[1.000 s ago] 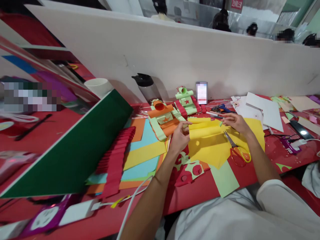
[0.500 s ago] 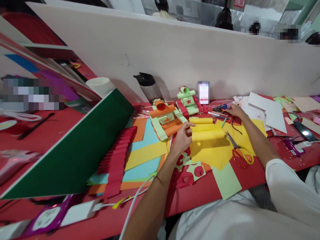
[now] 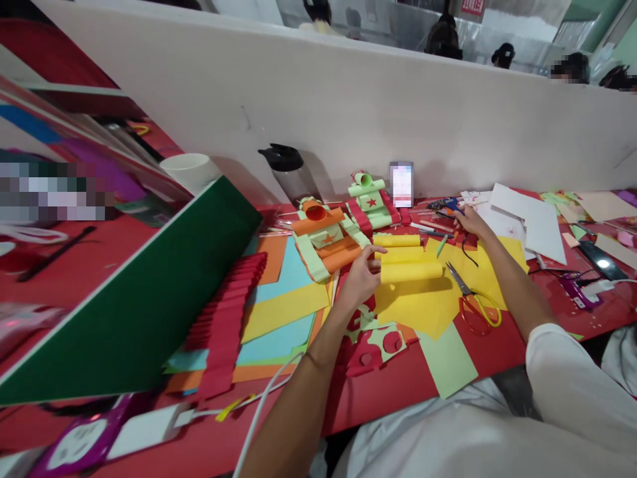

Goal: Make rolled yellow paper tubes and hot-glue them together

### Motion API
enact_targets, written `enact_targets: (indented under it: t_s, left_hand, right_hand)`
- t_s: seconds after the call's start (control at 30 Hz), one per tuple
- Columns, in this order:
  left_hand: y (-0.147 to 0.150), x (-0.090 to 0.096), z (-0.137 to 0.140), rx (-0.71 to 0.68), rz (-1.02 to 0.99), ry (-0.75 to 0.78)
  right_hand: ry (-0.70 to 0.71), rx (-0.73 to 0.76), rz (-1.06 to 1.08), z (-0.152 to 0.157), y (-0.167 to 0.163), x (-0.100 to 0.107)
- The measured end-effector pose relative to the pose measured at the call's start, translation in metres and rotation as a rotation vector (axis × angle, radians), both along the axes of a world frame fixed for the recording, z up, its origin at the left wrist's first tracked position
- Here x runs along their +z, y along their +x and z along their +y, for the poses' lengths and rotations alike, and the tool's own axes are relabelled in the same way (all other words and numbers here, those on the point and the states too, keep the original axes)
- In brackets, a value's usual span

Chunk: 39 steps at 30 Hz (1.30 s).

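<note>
My left hand (image 3: 365, 272) pinches the left end of a yellow paper piece (image 3: 411, 270) folded into rolls, held just over flat yellow sheets. At the back, my right hand (image 3: 472, 222) has its fingers closed round a blue glue gun (image 3: 452, 207), whose black cord hangs below the hand; part of the gun is hidden by the fingers. Scissors (image 3: 472, 299) with one red and one yellow handle lie open on the yellow paper. Behind my left hand stand two finished-looking paper pieces, one orange and green (image 3: 328, 239), one green and red (image 3: 371, 201).
Coloured sheets (image 3: 283, 312) and a pleated red strip (image 3: 223, 332) lie to the left, beside a leaning green board (image 3: 149, 299). A dark-lidded bottle (image 3: 288, 172) and a phone (image 3: 401, 184) stand by the white partition (image 3: 318, 99). A white cable (image 3: 269, 405) crosses near my left forearm.
My right hand has closed round the blue glue gun and lifted it slightly. My left hand keeps the yellow paper rolls in place. The whole view has shifted a little.
</note>
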<state>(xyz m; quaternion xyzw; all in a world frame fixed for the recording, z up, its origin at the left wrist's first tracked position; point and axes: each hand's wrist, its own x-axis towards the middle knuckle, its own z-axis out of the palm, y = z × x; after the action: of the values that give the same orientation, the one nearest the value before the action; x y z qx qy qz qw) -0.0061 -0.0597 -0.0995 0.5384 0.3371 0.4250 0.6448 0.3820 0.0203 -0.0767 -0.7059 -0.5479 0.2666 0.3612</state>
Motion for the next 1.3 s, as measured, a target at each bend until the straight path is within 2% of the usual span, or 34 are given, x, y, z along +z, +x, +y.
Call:
enact_targets:
  t_s: [0.2, 0.37, 0.63, 0.87, 1.1, 1.2, 1.3]
  left_hand:
    - [0.0, 0.002, 0.0, 0.014, -0.004, 0.004]
    - [0.0, 0.004, -0.001, 0.017, -0.001, -0.006]
    - [0.0, 0.003, 0.0, 0.011, -0.005, 0.005]
    - [0.0, 0.002, 0.0, 0.008, 0.008, 0.014]
    - [-0.002, 0.002, 0.001, -0.012, 0.01, 0.024]
    - [-0.002, 0.002, 0.001, -0.02, 0.002, 0.024]
    - [-0.001, 0.003, 0.0, -0.006, -0.008, 0.009]
  right_hand:
    - [-0.056, 0.008, 0.271, 0.002, -0.007, -0.002]
    - [-0.076, 0.017, 0.379, -0.002, -0.008, 0.004]
    - [0.046, 0.069, 0.617, -0.021, -0.013, 0.023]
    - [0.092, 0.073, 0.478, -0.028, -0.013, 0.03]
    - [-0.02, 0.093, 0.597, -0.032, -0.012, 0.024]
    - [0.001, 0.055, 0.609, -0.036, -0.016, 0.024]
    - [0.08, -0.017, 0.67, -0.037, -0.02, 0.024]
